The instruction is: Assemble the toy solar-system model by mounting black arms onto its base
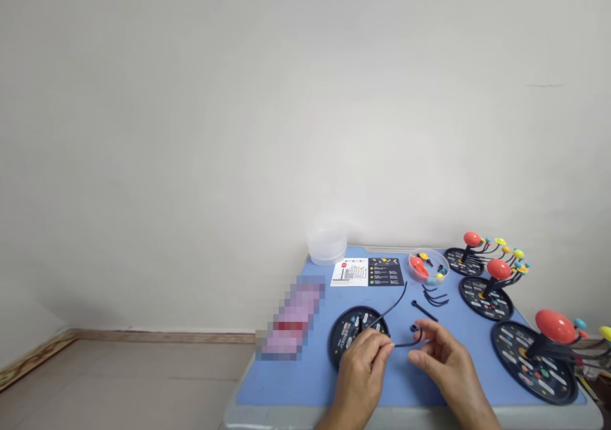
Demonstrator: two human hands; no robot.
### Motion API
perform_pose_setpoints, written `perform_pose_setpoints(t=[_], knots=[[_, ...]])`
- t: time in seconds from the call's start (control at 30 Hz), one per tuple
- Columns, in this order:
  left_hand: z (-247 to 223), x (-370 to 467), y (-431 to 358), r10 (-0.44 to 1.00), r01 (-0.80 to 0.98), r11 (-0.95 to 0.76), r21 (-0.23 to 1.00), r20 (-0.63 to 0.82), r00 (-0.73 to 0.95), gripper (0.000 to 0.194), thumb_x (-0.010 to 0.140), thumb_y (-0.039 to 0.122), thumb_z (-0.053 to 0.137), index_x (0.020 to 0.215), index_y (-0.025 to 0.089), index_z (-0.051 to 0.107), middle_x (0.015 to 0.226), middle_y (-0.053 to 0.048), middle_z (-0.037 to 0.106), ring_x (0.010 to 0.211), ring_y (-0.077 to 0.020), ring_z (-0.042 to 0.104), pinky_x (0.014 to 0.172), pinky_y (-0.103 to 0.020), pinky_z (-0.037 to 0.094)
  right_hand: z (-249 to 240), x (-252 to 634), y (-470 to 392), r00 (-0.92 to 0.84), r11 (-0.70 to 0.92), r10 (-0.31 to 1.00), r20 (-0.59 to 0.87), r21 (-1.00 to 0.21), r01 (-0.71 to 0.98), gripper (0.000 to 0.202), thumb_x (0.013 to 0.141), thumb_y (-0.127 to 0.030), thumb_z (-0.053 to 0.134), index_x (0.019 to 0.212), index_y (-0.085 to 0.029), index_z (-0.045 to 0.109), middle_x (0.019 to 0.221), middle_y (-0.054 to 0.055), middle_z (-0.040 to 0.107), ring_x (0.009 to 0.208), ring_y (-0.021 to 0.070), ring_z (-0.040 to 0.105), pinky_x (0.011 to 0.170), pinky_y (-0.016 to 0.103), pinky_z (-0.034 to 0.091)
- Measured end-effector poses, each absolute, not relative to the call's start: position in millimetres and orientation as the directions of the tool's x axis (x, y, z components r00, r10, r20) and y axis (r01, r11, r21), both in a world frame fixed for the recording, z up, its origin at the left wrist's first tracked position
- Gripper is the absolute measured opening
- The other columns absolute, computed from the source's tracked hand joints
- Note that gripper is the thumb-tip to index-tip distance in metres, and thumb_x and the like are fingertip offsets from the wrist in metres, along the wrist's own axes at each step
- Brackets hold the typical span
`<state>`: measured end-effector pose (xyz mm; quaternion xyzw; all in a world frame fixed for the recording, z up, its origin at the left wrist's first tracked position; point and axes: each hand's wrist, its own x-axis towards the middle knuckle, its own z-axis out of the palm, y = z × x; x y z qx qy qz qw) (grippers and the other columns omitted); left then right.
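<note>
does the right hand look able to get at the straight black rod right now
Probably yes: the right hand looks open, and the straight black rod lies just beyond its fingers on the blue tabletop, with nothing seen covering it.

Red balls (555, 326) look glossy, the rod (405, 345) smooth plastic.

- White-and-black paper sheet (351, 280): printed lines, too small to read.
- Round black plastic base (340, 344) at the left hand (365, 363): pale lettering (tiny, blurred), unreadable.
- Nearest right-side black plastic base (537, 369): pale labels, equally unreadable.
</note>
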<state>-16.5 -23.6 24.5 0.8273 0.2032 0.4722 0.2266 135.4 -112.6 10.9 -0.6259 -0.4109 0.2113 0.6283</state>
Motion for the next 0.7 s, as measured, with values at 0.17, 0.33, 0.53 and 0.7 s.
perform_pose_setpoints(t=[0.17, 0.33, 0.53, 0.7], knots=[[25.1, -18.0, -23.2, 0.523, 0.114, -0.831, 0.545, 0.692, 0.497, 0.023, 0.096, 0.018, 0.046, 0.077, 0.020, 0.059, 0.073, -0.001, 0.064, 0.068, -0.0142, 0.062, 0.062, -0.022, 0.046, 17.6, 135.1, -110.3, 0.554, 0.081, 0.822, 0.135, -0.989, 0.122, 0.038, 0.062, -0.043, 0.080, 0.091, -0.019, 0.073, 0.082, 0.005, 0.072, 0.075, 0.0218, 0.065, 0.068, 0.032, 0.054], [27.1, -21.1, -23.4, 0.538, 0.135, -0.817, 0.561, 0.655, 0.530, 0.025, 0.096, 0.018, 0.045, 0.076, 0.020, 0.059, 0.073, -0.002, 0.064, 0.068, -0.0144, 0.061, 0.061, -0.023, 0.045, 29.0, 137.5, -112.2, 0.552, 0.038, 0.811, 0.190, -0.961, 0.275, 0.029, 0.063, -0.038, 0.079, 0.087, -0.022, 0.076, 0.090, 0.005, 0.074, 0.087, 0.0242, 0.064, 0.081, 0.034, 0.052], [26.3, -21.4, -23.3, 0.505, 0.128, -0.836, 0.534, 0.655, 0.562, 0.026, 0.097, 0.020, 0.044, 0.077, 0.020, 0.061, 0.073, -0.002, 0.064, 0.069, -0.0154, 0.061, 0.061, -0.023, 0.045, 22.8, 129.0, -104.2, 0.436, 0.050, 0.889, 0.140, -0.976, 0.212, 0.016, 0.069, -0.036, 0.076, 0.066, -0.020, 0.073, 0.066, 0.001, 0.069, 0.063, 0.0169, 0.059, 0.061, 0.026, 0.048], [25.1, -20.2, -21.5, 0.530, 0.166, -0.821, 0.546, 0.620, 0.579, 0.027, 0.096, 0.019, 0.044, 0.075, 0.020, 0.060, 0.073, -0.002, 0.065, 0.070, -0.0158, 0.062, 0.062, -0.024, 0.046, 21.2, 129.3, -101.9, 0.339, 0.179, 0.877, 0.339, -0.887, 0.425, 0.009, 0.076, -0.030, 0.071, 0.074, -0.025, 0.078, 0.071, 0.001, 0.071, 0.068, 0.0173, 0.063, 0.065, 0.025, 0.047]])
